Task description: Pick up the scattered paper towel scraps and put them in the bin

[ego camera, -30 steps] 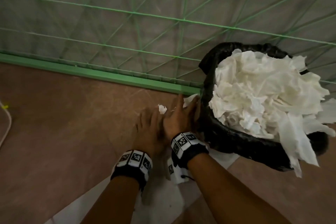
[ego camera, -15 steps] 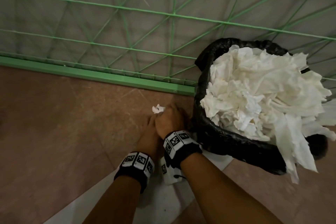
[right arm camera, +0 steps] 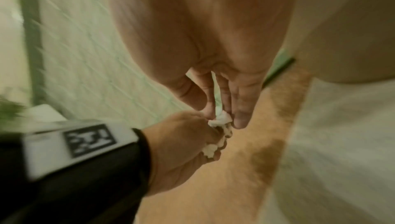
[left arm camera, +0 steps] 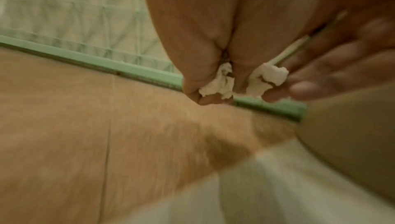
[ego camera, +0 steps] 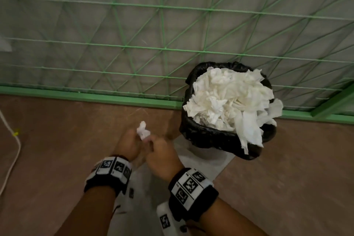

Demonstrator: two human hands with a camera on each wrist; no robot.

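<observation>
Brown floor: left hand point(ego camera: 128, 143) clutches one scrap point(ego camera: 142, 132), right hand point(ego camera: 162, 156) pinching it, one bin point(ego camera: 220, 137).

1. The floor point(ego camera: 57, 149) is reddish-brown board with faint seams and scuff marks.
2. A pale grey-white sheet point(ego camera: 216, 161) lies flat on the floor, running diagonally toward the lower edge of the head view.
3. A green base rail point(ego camera: 95, 96) runs along the far edge of the floor.
4. Above the rail stands a green wire grid point(ego camera: 162, 50) of crossing straight and diagonal strands, backed by grey cloth.
5. A white cord point(ego camera: 14, 151) curves along the floor at far left.
6. The light is dim and even.
</observation>
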